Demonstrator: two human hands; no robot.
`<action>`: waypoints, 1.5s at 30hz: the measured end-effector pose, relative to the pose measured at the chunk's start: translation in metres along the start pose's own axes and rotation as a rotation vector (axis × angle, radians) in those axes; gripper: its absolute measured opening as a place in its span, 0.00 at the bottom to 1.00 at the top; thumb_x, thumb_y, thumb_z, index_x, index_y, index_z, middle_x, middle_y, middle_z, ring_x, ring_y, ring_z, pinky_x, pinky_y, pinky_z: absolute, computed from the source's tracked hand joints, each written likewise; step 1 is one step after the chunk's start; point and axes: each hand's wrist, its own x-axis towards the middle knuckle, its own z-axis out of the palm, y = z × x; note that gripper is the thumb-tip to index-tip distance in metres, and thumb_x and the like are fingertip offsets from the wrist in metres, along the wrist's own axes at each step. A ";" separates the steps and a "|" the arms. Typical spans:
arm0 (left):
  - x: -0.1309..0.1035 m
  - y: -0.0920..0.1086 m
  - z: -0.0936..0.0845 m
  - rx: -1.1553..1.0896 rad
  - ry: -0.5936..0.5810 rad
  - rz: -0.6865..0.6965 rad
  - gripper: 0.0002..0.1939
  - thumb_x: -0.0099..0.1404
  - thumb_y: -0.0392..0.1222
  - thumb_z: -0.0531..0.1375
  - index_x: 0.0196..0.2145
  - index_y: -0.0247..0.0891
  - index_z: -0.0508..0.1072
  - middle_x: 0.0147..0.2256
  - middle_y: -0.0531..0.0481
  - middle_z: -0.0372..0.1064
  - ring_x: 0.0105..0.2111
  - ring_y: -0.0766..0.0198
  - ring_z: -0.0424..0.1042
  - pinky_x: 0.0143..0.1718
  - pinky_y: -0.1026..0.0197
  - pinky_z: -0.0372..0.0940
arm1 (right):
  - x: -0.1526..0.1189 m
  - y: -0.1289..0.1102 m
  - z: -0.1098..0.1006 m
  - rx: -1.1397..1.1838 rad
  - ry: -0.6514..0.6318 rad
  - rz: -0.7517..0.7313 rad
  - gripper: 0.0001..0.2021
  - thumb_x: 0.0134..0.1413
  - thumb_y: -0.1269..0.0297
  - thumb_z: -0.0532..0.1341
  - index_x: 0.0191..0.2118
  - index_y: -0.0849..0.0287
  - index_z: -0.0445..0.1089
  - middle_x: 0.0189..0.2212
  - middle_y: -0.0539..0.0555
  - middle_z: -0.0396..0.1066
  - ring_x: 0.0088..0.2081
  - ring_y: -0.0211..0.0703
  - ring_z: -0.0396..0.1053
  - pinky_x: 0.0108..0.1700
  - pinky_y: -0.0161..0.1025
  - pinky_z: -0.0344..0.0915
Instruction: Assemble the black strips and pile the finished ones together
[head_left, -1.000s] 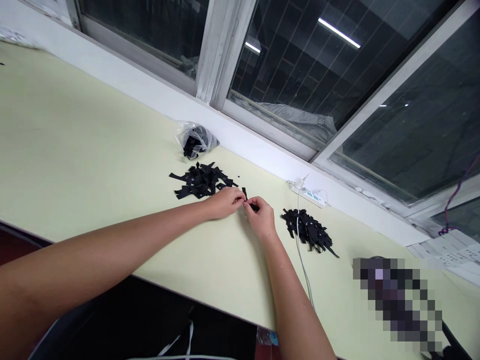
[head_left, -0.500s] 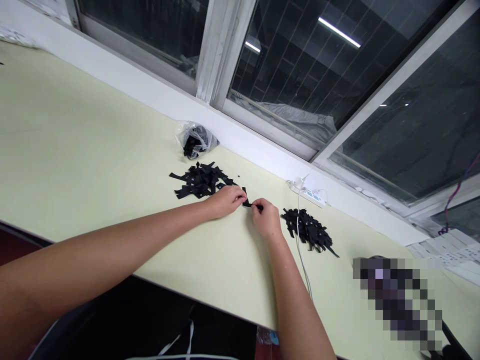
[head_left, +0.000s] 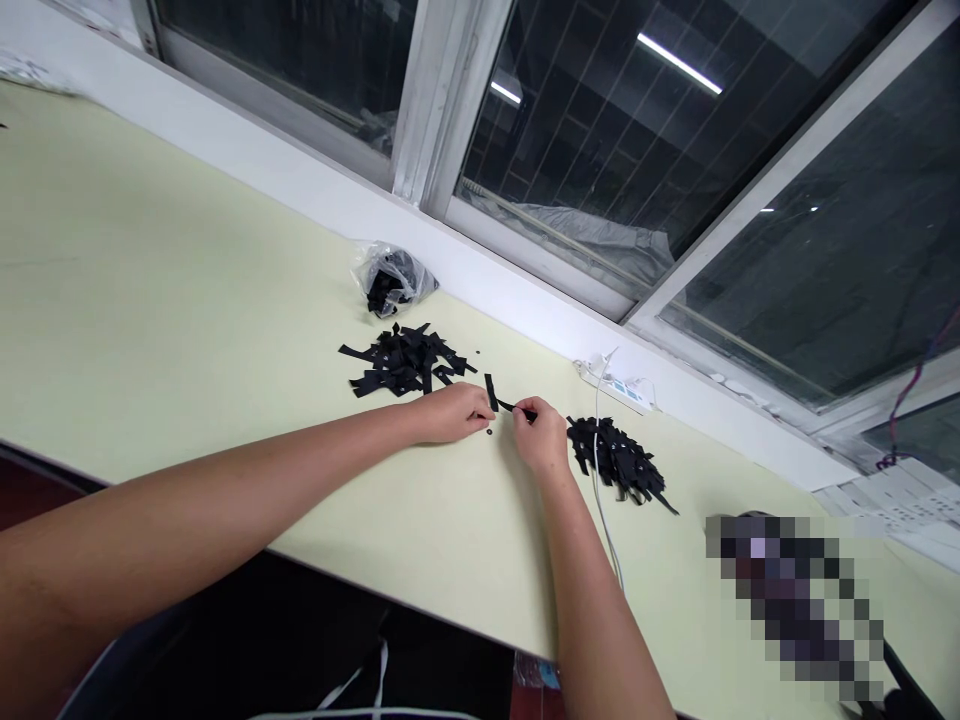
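A narrow black fabric strip (head_left: 530,415) is sitting near frame centre, pinched by the right hand (head_left: 543,438); this single-strip handling is seemingly calling for a steady grip next. The left hand (head_left: 454,412) is resting nearby, its grip unclear.

The right hand (head_left: 541,436) now sits farther from the left hand (head_left: 454,412), its black strip (head_left: 506,405) along with it; a small dark disc (head_left: 490,432) now shows just below the left fingertips (head_left: 480,424)
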 end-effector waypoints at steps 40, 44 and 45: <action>0.007 0.007 -0.004 -0.154 0.212 -0.212 0.08 0.57 0.39 0.61 0.33 0.36 0.80 0.30 0.49 0.76 0.30 0.64 0.71 0.31 0.64 0.62 | -0.002 -0.013 0.005 0.603 -0.289 0.142 0.16 0.44 0.51 0.66 0.35 0.58 0.73 0.34 0.53 0.73 0.31 0.40 0.69 0.33 0.37 0.69; 0.009 0.004 -0.001 -0.216 0.246 -0.241 0.07 0.55 0.39 0.62 0.31 0.35 0.79 0.27 0.50 0.75 0.27 0.65 0.69 0.29 0.64 0.61 | -0.003 -0.014 0.005 0.604 -0.288 0.150 0.18 0.43 0.50 0.67 0.35 0.59 0.73 0.33 0.53 0.73 0.30 0.40 0.69 0.33 0.38 0.70; 0.009 0.002 0.000 -0.230 0.250 -0.241 0.07 0.55 0.40 0.62 0.31 0.35 0.78 0.27 0.50 0.75 0.27 0.66 0.69 0.28 0.65 0.61 | -0.003 -0.014 0.005 0.602 -0.290 0.151 0.18 0.44 0.49 0.68 0.35 0.59 0.74 0.33 0.53 0.73 0.30 0.40 0.69 0.33 0.38 0.70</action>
